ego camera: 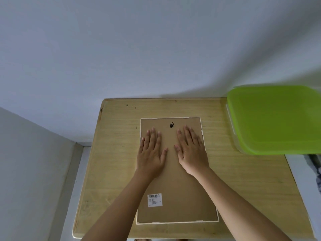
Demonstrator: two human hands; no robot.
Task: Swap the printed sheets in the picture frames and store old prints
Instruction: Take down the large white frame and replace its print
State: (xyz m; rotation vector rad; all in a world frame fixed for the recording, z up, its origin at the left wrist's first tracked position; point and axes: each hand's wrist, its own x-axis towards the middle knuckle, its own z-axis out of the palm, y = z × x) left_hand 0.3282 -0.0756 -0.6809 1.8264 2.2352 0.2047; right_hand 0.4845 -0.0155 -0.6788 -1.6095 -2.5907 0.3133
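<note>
One picture frame [175, 180], face down on desk [112, 171], under left hand [151, 153] and right hand [191, 152], both flat, fingers spread, gripping nothing; green-lidded box [276, 119] beyond right hand.

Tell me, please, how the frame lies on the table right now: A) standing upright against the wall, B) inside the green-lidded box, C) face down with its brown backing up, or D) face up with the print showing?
C: the frame lies flat on the table, its brown backing, hanger and barcode label facing up, with the left hand and right hand flat on it.
</note>
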